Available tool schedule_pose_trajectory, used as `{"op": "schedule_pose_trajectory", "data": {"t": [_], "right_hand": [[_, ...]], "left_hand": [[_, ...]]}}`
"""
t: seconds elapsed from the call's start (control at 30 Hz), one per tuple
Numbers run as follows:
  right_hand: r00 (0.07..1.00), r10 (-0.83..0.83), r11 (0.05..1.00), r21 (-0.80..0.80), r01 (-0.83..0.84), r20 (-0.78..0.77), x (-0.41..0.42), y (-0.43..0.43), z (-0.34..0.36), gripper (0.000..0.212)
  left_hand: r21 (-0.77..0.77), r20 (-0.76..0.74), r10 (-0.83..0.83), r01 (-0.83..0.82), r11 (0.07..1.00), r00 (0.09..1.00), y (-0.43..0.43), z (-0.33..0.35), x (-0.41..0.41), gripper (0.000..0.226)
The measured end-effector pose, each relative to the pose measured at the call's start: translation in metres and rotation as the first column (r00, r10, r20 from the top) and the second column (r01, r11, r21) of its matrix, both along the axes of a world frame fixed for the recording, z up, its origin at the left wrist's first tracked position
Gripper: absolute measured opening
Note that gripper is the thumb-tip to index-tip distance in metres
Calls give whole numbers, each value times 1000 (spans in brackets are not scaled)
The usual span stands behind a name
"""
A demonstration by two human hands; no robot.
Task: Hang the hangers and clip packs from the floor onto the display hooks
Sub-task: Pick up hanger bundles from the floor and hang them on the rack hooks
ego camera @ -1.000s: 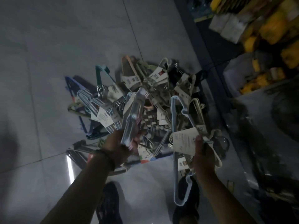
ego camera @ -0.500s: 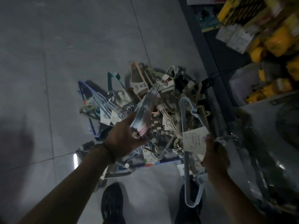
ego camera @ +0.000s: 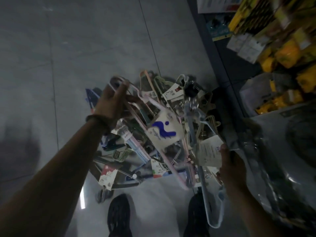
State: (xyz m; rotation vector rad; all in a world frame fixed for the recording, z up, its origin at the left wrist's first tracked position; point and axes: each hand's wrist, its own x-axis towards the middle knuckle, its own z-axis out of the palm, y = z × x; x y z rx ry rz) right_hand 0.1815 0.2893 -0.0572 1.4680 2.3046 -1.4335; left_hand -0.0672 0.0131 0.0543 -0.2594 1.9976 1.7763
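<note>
Hangers and clip packs (ego camera: 184, 100): lying in one tangled heap on grey tiled floor (ego camera: 85, 48), butting against dark shelf base (ego camera: 222, 62) along the floor's right edge.

Left hand (ego camera: 111, 101): reaching over the heap's left side, fingers curling round the hook ends of pink hanger pack (ego camera: 162, 134). Holding it over the heap, white card with blue logo facing up, pack slanting down toward the near edge. Wearing dark wristband (ego camera: 97, 118).

Right hand (ego camera: 230, 163): gripping pale blue hanger pack (ego camera: 213, 211) at its white tag, thumb pinching on top. Lower end dangling just beside right shoe (ego camera: 196, 216).

Pink and blue packs crossing near the heap's near edge; touching or not, cannot tell, too blurred.

Clearance: open floor running wide left of and beyond the heap. Right side crowding in with the shelf base and yellow packages (ego camera: 287, 53) hanging above it. Left shoe (ego camera: 119, 216) and right shoe standing just short of the heap's near edge.
</note>
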Motion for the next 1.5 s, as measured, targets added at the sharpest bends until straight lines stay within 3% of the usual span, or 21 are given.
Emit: {"op": "schedule_pose_trajectory", "data": {"t": [0.07,0.2,0.33,0.43,0.47,0.57,0.67,0.73,0.77,0.8,0.87,0.93,1.0,1.03,1.1,1.2,1.23,1.27,1.3,1.4,1.5], "right_hand": [[1000,30,999,26,-30,-3,1,2,5,71],[991,100,992,68,-106,92,9,2,-6,44],[984,62,996,50,-71,165,30,6,-37,44],[965,22,990,126,-57,263,46,8,-54,57],[967,5,991,126,-38,255,49,6,-57,60],[981,-75,997,-9,77,178,49,-2,-60,54],[988,-96,969,-215,121,123,33,-17,-49,48],[997,-56,950,-306,69,51,22,-32,-41,51],[1000,-31,939,-344,27,-5,16,-41,-36,54],[998,-2,934,-358,-21,-64,12,-49,-33,55],[990,37,934,-348,-82,-134,3,-64,-23,56],[980,82,924,-354,-143,-180,-6,-76,-11,44],[973,131,914,-356,-193,-190,-13,-81,-2,16],[969,134,908,-366,-204,-208,-19,-86,6,16],[974,-11,862,-496,-107,-228,-29,-91,25,23],[945,65,696,-663,-274,-322,-37,-87,27,30],[971,1,588,-786,-193,-237,-39,-90,28,29],[969,-5,634,-750,-188,-247,-42,-92,24,32],[971,81,739,-640,-210,-225,-40,-95,22,42],[990,79,734,-665,-138,-118,-37,-95,12,43],[993,116,793,-602,-91,3,-46,-98,-7,32]], "left_hand": [[-68,97,-43,49,996,994,10,-28,1,16],[-36,296,3,8,999,955,26,-93,14,18],[-254,319,63,22,967,946,36,-178,22,9],[-510,302,-22,181,841,953,23,-247,28,44],[-577,251,-11,159,801,968,17,-252,28,50],[-633,136,79,25,774,988,20,-237,52,57],[-673,199,28,116,730,980,19,-220,92,72],[-574,280,36,138,807,959,19,-203,119,78],[-405,415,41,144,903,909,23,-187,130,79],[-174,612,22,107,979,790,26,-174,138,81],[205,851,-194,30,978,488,24,-150,153,96],[341,910,-335,19,940,246,15,-130,163,110],[419,900,-414,-10,908,135,8,-115,168,117],[475,877,-465,-81,876,120,5,-109,167,115],[589,807,-547,-241,772,222,1,-95,163,105],[478,870,-318,-484,733,377,-2,-87,155,81],[461,853,-240,-452,764,463,0,-90,154,67],[447,808,-183,-381,809,559,2,-90,152,52],[448,761,-148,-348,823,632,4,-92,150,43],[529,638,-155,-282,800,755,5,-105,148,47],[448,543,-107,-180,876,833,11,-136,155,64]]}}
